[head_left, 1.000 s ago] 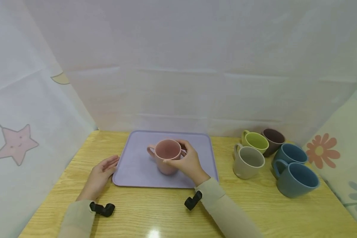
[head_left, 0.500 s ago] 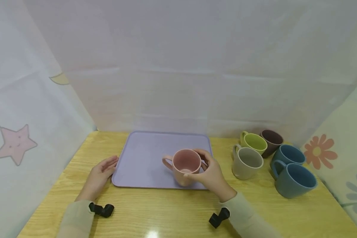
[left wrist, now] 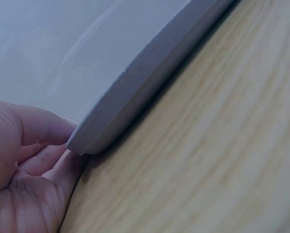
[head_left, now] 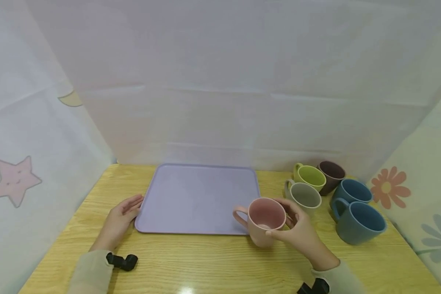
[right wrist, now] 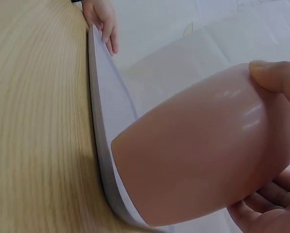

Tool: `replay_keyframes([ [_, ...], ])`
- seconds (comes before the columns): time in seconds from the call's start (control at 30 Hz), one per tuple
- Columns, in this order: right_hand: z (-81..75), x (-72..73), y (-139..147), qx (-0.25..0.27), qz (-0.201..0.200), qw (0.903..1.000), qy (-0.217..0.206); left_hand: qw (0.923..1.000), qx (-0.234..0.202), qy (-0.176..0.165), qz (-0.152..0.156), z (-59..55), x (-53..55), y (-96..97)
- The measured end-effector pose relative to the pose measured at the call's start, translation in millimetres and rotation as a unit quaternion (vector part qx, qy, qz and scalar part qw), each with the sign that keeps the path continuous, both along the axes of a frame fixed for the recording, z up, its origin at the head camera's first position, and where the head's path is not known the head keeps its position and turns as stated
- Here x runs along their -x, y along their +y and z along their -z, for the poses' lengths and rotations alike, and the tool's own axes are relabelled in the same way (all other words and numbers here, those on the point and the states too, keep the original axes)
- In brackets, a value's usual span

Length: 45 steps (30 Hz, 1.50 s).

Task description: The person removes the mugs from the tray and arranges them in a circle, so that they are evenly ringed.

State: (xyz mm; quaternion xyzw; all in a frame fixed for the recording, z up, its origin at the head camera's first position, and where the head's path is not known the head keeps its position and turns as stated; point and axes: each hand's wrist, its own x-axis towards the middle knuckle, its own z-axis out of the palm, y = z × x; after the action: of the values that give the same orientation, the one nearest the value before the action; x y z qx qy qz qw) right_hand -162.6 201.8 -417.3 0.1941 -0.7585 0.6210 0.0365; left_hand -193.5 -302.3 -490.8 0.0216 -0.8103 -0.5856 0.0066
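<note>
My right hand (head_left: 303,228) grips a pink mug (head_left: 258,234) by its rim and side, thumb in front and fingers behind, with the handle pointing left. In the right wrist view the mug (right wrist: 188,155) is raised and tilted from that camera's side, its base near the tray edge. It hangs over the front right corner of a lilac tray (head_left: 198,200). My left hand (head_left: 118,218) rests at the tray's left edge, fingers nearly straight. In the left wrist view the thumb of the left hand (left wrist: 25,165) touches the tray's rim (left wrist: 130,92).
On the right of the wooden table (head_left: 191,261) stand a grey mug (head_left: 306,196), a green mug (head_left: 310,175), a dark brown mug (head_left: 330,177) and two blue mugs, the front one (head_left: 356,228) nearest me. A white cloth (head_left: 220,102) hangs behind.
My right hand has carried the pink mug from above the tray's middle rightward and towards me, to the tray's front right corner. The left hand stays at the tray's left edge.
</note>
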Motion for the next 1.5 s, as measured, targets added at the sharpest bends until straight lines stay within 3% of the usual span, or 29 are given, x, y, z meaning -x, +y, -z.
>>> replay_keyframes([
  [0.2,2.0,-11.0,29,-0.006,0.026,0.9995,-0.016,1.0,0.001,-0.002,0.001,1.3,0.4,-0.6],
  [0.63,5.3,-27.4,80,-0.006,-0.002,0.9999,0.014,1.0,0.001,-0.002,0.0,2.3,-0.6,1.7],
  [0.83,9.6,-30.1,97,0.009,-0.003,0.9993,0.036,0.9999,0.002,0.01,-0.003,3.7,-1.0,-0.4],
  [1.13,14.6,-29.3,128,0.02,-0.017,0.9988,0.041,1.0,0.003,0.0,0.0,2.0,-0.5,0.4],
  [1.5,24.1,-32.3,146,0.022,0.036,0.999,0.015,0.9998,0.019,0.006,0.003,3.3,1.4,-2.8],
])
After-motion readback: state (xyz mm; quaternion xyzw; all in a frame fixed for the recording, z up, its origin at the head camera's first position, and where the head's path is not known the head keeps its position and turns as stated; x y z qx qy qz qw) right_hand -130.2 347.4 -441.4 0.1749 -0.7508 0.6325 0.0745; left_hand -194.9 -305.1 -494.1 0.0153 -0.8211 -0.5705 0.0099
